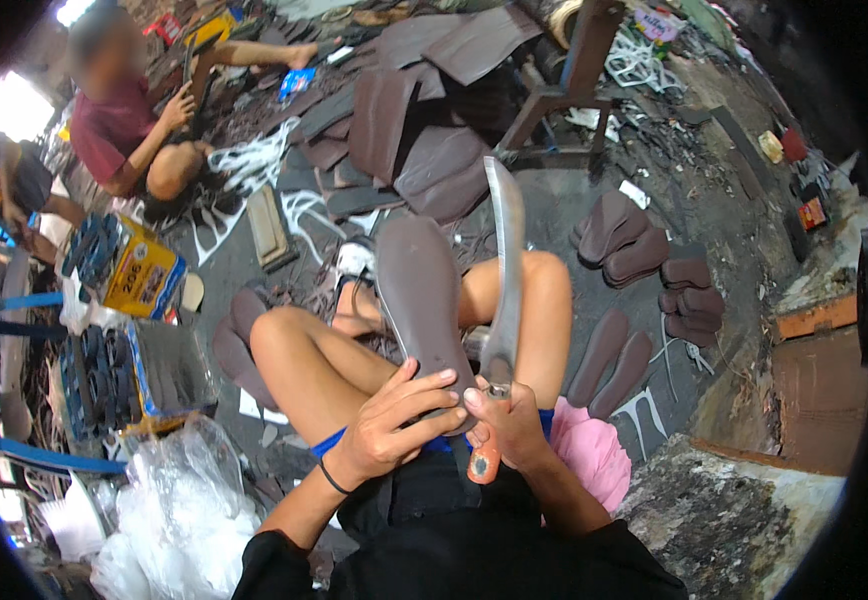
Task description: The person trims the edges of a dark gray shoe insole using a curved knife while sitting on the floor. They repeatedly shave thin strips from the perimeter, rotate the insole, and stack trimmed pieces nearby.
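The person sits on the floor (564, 205) with both knees bent. The left hand (389, 425) is closed on the near end of a brown sole (416, 280), its fingers laid across the upper face; the thumb is hidden from view. A dark band (332, 475) circles the left wrist. The sole is held above the lap, between the knees, with its broad end pointing away from the body.

The right hand (516, 425) is wrapped around a knife (508, 270), just below the blade, and the orange end of the handle (483, 464) protrudes toward the body. The right thumb is close to the sole's near end; contact cannot be confirmed. The long, curved blade stands to the right of the sole, tip pointing away, with a visible gap between the two along most of their length.

To the right, on the floor, lie a pair of long soles (597, 362), a stack of soles (614, 235) and a group of smaller brown pieces (692, 305). A pink cloth (594, 455) lies beside the right hip. Ahead is a pile of brown sheets (382, 120). At left are a yellow box (144, 272) and clear plastic bags (184, 510). A co-worker in a maroon shirt (114, 135) sits at far left.
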Action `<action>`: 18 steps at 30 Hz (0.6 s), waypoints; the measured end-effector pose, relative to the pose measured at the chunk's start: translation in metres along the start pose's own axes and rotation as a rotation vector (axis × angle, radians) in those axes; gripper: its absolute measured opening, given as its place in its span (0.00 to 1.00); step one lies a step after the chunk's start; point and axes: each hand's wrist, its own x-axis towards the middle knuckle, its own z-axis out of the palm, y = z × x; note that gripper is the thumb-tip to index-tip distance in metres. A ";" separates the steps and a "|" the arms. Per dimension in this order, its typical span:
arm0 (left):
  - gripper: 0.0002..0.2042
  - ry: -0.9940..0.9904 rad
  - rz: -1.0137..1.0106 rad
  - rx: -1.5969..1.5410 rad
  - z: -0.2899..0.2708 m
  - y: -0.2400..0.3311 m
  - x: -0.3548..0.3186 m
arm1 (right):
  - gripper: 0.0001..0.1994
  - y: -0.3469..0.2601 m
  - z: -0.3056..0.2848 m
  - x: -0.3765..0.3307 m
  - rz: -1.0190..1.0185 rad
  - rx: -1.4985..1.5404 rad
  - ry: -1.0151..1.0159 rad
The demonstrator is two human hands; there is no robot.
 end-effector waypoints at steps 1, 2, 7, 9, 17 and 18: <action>0.21 -0.033 -0.034 -0.018 0.001 -0.004 -0.001 | 0.14 0.001 -0.005 0.003 -0.067 -0.051 0.033; 0.21 0.028 -0.097 0.000 0.003 -0.005 0.001 | 0.14 0.000 -0.009 0.004 -0.133 -0.100 0.070; 0.15 0.241 -0.402 -0.072 0.039 -0.039 0.001 | 0.13 -0.007 -0.053 -0.005 -0.247 -0.096 0.200; 0.13 0.192 -0.449 -0.040 0.053 -0.067 0.009 | 0.10 -0.012 -0.073 -0.008 -0.263 -0.106 0.291; 0.26 -0.013 -0.445 0.089 0.102 -0.213 0.059 | 0.16 0.010 -0.174 -0.009 -0.245 0.114 0.863; 0.27 -0.118 -0.506 -0.046 0.105 -0.221 0.069 | 0.16 0.013 -0.189 -0.017 -0.251 0.150 0.916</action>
